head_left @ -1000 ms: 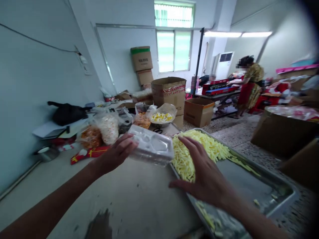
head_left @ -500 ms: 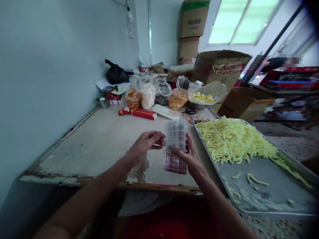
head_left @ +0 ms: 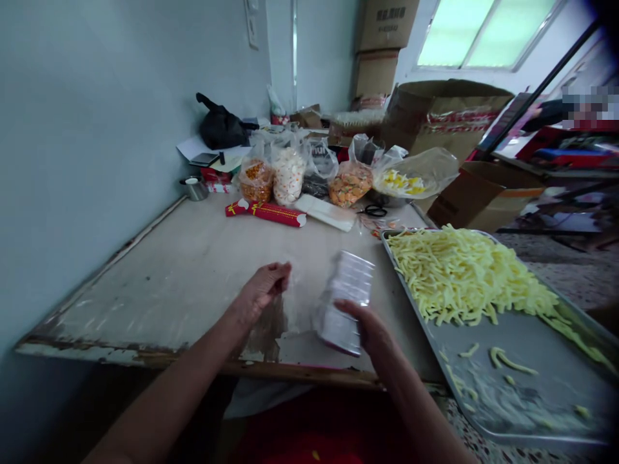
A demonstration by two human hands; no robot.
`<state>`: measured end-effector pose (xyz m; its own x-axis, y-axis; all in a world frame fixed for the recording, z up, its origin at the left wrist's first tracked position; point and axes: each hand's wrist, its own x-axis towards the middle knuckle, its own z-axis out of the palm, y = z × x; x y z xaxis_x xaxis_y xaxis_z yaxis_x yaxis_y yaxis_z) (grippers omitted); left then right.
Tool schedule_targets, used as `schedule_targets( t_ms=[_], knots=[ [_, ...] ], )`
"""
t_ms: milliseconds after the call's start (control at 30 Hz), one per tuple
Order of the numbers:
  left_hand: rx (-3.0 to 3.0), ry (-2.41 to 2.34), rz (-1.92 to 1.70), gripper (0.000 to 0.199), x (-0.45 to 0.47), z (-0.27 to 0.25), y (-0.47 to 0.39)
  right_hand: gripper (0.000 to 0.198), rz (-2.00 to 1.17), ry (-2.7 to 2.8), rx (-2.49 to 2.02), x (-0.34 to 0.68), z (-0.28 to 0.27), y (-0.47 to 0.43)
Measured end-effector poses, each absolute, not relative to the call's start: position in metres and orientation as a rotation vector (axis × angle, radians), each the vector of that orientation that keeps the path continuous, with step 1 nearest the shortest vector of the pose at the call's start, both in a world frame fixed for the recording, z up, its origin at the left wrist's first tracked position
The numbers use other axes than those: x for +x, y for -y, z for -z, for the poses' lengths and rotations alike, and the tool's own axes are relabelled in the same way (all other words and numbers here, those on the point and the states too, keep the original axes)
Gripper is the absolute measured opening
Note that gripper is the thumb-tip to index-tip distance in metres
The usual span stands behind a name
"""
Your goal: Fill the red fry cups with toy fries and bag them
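My right hand (head_left: 365, 322) grips a clear plastic tray (head_left: 356, 277) by its near right side, thumb across the top. Rows of ridged compartments run along the tray, which is tilted just above the tabletop and partly blurred. To its left, my left hand (head_left: 268, 283) is closed in a pinch over the table (head_left: 193, 270), apart from the tray. What those fingers hold, if anything, is too faint to make out. Right of my right hand lies a large metal tray (head_left: 483, 348) with a heap of pale yellow strips (head_left: 469, 274).
Across the back stand bags of orange snacks (head_left: 256, 180), white pieces (head_left: 289, 174) and orange discs (head_left: 351, 183). Red printed packaging (head_left: 278, 214), a white slab (head_left: 326, 211) and black scissors (head_left: 373, 211) lie before them. An open cardboard box (head_left: 445, 116) stands behind.
My left hand has drawn away from the clear tray, to the left. My right hand has lowered and tilted the tray slightly. The camera view has shifted a little.
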<state>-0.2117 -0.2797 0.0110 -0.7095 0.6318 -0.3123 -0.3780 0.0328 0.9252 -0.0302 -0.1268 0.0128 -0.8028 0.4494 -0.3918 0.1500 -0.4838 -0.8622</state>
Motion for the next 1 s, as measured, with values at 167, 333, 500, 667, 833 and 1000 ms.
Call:
schedule_targets(
  t_ms=[167,333,500,667,833,1000],
  knots=[
    [0.239,-1.828,-1.498,0.051,-0.231,0.015,0.301,0.054,-2.285,1.502,-0.974,0.009,-0.013,0.095],
    [0.709,-2.76,-1.006,0.048,-0.208,-0.003,0.315,0.063,-2.234,1.61,-0.965,0.026,-0.018,0.094],
    [1.167,-2.366,-1.379,0.032,-0.15,-0.032,0.284,0.078,-2.03,1.748,-0.929,0.015,-0.026,0.109],
    [0.77,-1.735,-1.724,0.02,-0.118,-0.042,0.225,0.091,-1.837,1.882,-0.895,0.005,-0.03,0.103],
    [0.344,-1.344,-1.875,0.032,-0.134,-0.039,0.195,0.094,-1.87,1.819,-0.937,0.01,-0.025,0.085],
    [0.192,-1.297,-1.911,0.043,-0.157,-0.029,0.19,0.078,-2.058,1.521,-1.101,0.023,-0.019,0.077]
  ],
)
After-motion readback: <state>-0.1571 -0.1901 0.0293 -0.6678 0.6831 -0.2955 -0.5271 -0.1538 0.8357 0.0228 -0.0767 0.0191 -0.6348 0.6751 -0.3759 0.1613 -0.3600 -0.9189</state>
